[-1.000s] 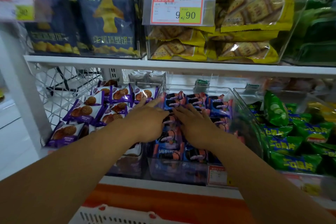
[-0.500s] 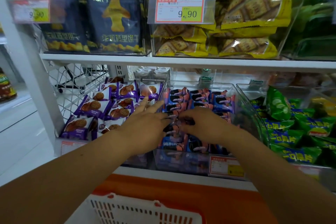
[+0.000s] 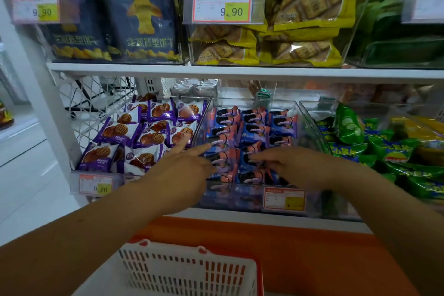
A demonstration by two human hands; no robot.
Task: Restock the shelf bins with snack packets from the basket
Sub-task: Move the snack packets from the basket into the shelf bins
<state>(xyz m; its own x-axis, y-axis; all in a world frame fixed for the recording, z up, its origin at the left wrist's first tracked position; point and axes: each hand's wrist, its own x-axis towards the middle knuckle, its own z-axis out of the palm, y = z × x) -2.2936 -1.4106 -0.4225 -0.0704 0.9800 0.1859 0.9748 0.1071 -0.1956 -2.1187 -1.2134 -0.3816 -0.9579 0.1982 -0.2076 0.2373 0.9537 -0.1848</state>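
Both my hands are down in the middle clear plastic shelf bin (image 3: 312, 127), on top of the small blue-and-pink cream-biscuit packets (image 3: 252, 127) that fill it. My left hand (image 3: 182, 170) comes in from the left with its fingers stretched out straight. The fingertips rest on the left column of packets and the forefinger is lifted a little above the others. My right hand (image 3: 298, 166) comes in from the right, fingers flat and pressing on the middle column near the front. Neither hand is curled round anything, and I hold no packet. The fingertips of the two hands point at each other across the line between those two columns.

The packets lie in columns that run from the front of the bin to the back. Each packet's long side runs across the bin, left to right, so my fingers lie along that length and not across it. I judge I am levelling the front rows.

More stock would come from the white slotted plastic basket with a red rim (image 3: 189, 269). It sits below the shelf and close to me, between my forearms and rather nearer my left arm. Its inside is out of view, so I cannot tell what is left in it.

The bin of purple waffle-biscuit packets (image 3: 134, 132) lies just beside my left hand.
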